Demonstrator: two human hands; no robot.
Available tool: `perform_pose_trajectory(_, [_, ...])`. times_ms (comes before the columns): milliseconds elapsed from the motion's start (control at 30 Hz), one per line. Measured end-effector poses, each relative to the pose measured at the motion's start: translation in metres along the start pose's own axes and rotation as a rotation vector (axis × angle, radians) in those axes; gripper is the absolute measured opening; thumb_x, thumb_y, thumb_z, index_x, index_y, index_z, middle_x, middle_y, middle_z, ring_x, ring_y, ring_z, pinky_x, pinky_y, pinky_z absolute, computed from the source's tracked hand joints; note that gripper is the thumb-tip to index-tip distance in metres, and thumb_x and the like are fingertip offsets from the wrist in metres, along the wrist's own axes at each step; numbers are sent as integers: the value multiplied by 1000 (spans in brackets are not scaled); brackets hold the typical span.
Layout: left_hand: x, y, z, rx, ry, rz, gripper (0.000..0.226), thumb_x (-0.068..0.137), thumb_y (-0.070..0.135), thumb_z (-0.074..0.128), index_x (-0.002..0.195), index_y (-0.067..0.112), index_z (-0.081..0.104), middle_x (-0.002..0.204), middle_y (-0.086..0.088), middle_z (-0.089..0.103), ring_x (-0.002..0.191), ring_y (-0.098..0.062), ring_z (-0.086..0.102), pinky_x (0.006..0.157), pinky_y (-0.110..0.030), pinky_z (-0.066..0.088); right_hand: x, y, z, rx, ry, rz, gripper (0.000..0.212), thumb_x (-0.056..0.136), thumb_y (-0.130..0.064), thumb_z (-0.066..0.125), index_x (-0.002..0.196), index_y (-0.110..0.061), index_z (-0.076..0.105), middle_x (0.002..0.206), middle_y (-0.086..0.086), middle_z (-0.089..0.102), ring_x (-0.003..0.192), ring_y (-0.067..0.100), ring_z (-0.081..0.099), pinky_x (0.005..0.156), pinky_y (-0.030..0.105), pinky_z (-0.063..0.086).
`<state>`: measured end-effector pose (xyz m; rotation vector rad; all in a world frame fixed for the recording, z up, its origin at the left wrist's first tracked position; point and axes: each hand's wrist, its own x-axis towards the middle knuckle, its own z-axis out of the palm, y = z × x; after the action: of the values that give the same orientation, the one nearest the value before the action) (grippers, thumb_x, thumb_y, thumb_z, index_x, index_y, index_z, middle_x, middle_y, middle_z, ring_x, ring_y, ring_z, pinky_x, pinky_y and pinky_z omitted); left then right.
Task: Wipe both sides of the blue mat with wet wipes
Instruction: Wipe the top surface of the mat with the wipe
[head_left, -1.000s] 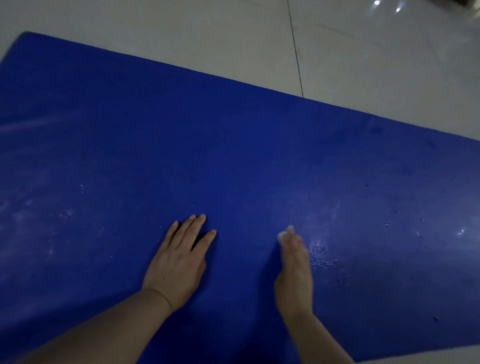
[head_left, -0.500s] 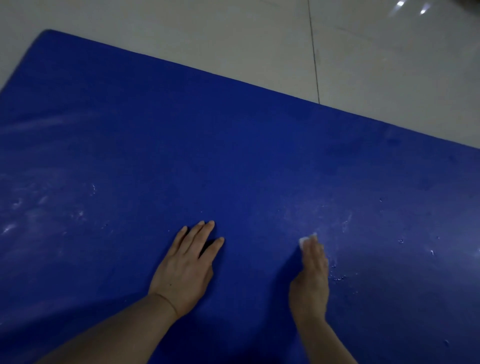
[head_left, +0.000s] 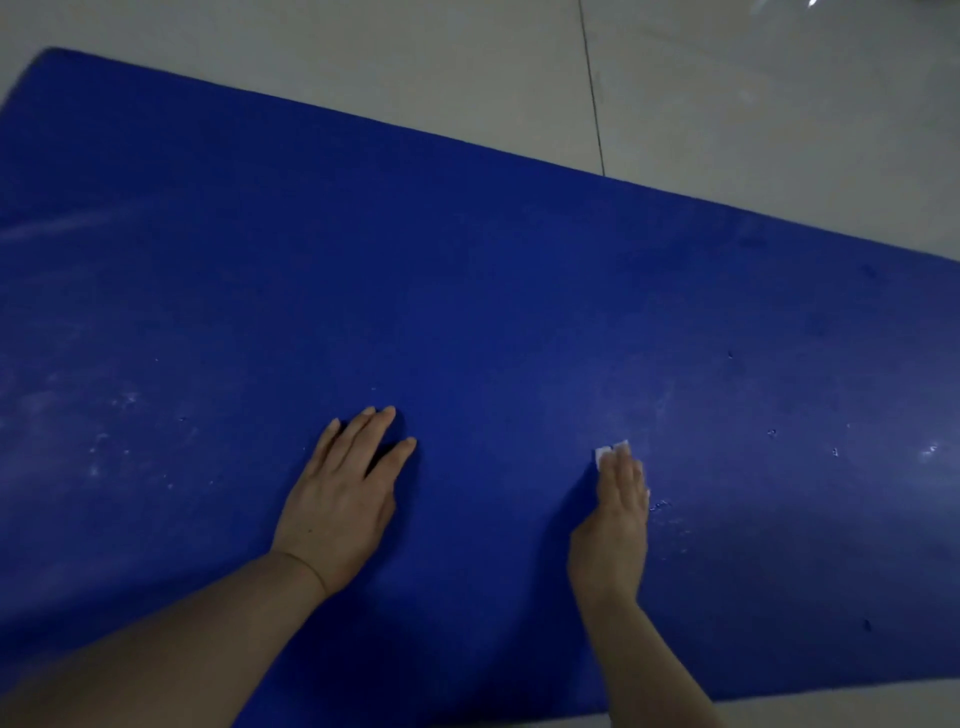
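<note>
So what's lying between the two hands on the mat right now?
Nothing. In the head view, only bare blue mat runs between the left hand and the right hand, which presses a wet wipe flat.

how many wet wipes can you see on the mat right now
1. The wet wipe peeks out from under the fingertips of the right hand, pressed flat on the blue mat. The left hand covers none that shows, though one could be hidden beneath it.

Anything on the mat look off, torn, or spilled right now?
No tears show. The blue mat has whitish smears and specks at left, and small droplets beside the right hand, which presses a wet wipe. The left hand rests flat on it.
</note>
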<state>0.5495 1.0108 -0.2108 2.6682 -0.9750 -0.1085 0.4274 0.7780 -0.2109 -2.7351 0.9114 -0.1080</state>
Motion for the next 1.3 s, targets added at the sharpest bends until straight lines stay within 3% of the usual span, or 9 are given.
perform_pose_trajectory(67, [-6,3,-1,7,12,-13,48,86,14,32,126,6,58,142,-19,45,132,-32,36,117,-43,12,-8,-14,-1,34,18,36,80,75,27,39,147,-6,30,155,-3,10,144,13,6,118,33,13])
perform_pose_trajectory(233, [-23,8,1,37,-39,-21,51,86,18,30,128,6,56,144,-18,42,134,-31,36,116,-45,12,-64,-46,13,53,-125,-339,94,58,25,57,144,-7,33,153,11,30,144,19,17,114,35,13])
perform_pose_trajectory(333, [-20,7,1,42,-63,-31,50,88,20,30,130,7,54,145,-17,41,135,-31,35,117,-44,12,-49,-5,-6,40,-95,-131,98,54,30,59,140,-11,38,151,9,34,140,23,28,113,34,14])
perform_pose_trajectory(467, [-18,8,1,44,-69,-33,50,90,21,29,129,6,55,146,-18,40,135,-32,35,116,-45,11,-33,24,-15,10,20,105,78,78,24,37,147,-9,26,157,1,13,143,12,9,118,39,20])
perform_pose_trajectory(600, [-18,9,0,50,-85,-38,50,89,21,29,129,6,54,146,-18,39,135,-33,35,118,-42,6,-69,-24,4,22,-57,-180,76,79,3,31,150,-8,7,159,3,-1,145,15,8,118,28,12])
perform_pose_trajectory(700, [-18,10,0,50,-84,-40,50,89,21,29,130,6,53,146,-18,39,135,-32,35,118,-41,6,-76,-26,4,75,-168,-341,90,64,18,48,146,-11,27,155,7,25,144,19,18,117,33,10])
perform_pose_trajectory(900, [-17,10,1,37,-65,-43,48,90,21,28,130,6,51,146,-18,39,136,-32,33,118,-40,5,-55,33,-15,24,-19,74,85,75,23,44,148,-14,24,155,-7,6,146,16,9,120,30,5])
perform_pose_trajectory(1167, [-17,11,0,40,-68,-40,48,89,21,29,129,6,51,145,-19,40,134,-33,36,117,-42,8,-119,-44,5,57,-175,-419,71,74,-1,35,144,-12,31,153,6,27,144,19,17,116,32,14])
perform_pose_trajectory(1300, [-17,11,-1,32,-54,-43,48,91,21,30,129,6,54,145,-19,40,134,-34,37,115,-47,15,-84,5,-9,-10,-133,-159,94,60,21,47,143,-19,31,154,1,23,143,16,15,117,31,3])
